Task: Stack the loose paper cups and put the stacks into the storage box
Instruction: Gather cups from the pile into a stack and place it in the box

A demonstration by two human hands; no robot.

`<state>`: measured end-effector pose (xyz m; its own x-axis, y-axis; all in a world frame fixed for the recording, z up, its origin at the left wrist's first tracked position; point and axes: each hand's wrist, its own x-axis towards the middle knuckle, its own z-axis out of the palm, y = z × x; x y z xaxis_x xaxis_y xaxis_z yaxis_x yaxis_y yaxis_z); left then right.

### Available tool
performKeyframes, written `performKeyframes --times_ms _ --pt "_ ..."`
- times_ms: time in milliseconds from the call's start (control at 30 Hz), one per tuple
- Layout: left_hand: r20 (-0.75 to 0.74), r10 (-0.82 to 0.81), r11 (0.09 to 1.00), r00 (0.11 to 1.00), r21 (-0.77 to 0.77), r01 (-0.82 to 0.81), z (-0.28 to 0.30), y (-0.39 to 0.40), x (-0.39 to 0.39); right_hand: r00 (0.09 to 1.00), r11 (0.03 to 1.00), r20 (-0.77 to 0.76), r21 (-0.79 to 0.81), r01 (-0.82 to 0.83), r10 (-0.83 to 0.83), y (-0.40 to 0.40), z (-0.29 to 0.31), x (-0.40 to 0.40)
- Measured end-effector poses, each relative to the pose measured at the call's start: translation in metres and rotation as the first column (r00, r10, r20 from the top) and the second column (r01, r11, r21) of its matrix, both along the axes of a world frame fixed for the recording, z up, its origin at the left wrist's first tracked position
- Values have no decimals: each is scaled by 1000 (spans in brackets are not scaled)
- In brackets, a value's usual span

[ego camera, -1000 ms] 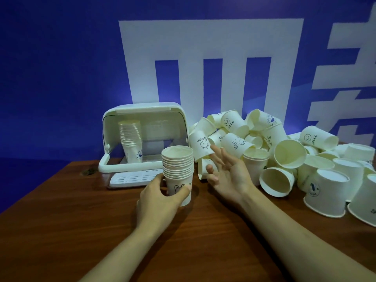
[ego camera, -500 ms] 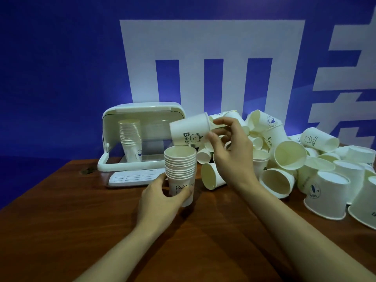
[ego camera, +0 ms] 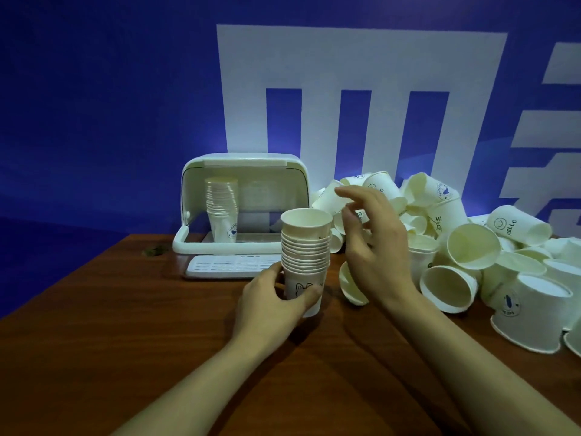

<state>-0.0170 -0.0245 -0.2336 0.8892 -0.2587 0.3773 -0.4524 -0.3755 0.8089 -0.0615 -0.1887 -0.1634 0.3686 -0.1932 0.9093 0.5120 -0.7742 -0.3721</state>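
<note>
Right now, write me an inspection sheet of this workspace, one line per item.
Surface: brown wooden table, bare at the front.
Job's things: cup stack upright on the table; storage box at the back, lid raised, an inner stack standing inside; pile of loose cups to the right, many on their sides.
Clutter: small dark speck left of the box; cannot tell what it is.
Grippers: left hand grips the base of the cup stack; right hand holds nothing, fingers loose, beside the stack's top.
Cables: nothing seen.
Surroundings: blue wall with large white lettering.
</note>
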Motion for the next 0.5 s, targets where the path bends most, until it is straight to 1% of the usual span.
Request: performKeyframes --times_ms 67,233,333,433,500 --pt "0 3 1000 1000 -1 -3 -1 0 -1 998 999 -56 45 -16 19 1 -5 -3" --pt "3 17 1000 1000 -26 -17 0 -3 -2 957 995 -291 -91 -50 21 8 -22 1" --pt "8 14 1000 1000 -14 -14 2 -1 -1 941 997 -333 -28 -72 59 10 -27 2" --pt "7 23 1000 1000 -12 -23 -1 3 1 925 996 -374 -33 -88 70 15 -36 2" --pt "5 23 1000 1000 -13 -23 -2 3 -1 910 991 -406 -68 -118 81 12 -33 1"
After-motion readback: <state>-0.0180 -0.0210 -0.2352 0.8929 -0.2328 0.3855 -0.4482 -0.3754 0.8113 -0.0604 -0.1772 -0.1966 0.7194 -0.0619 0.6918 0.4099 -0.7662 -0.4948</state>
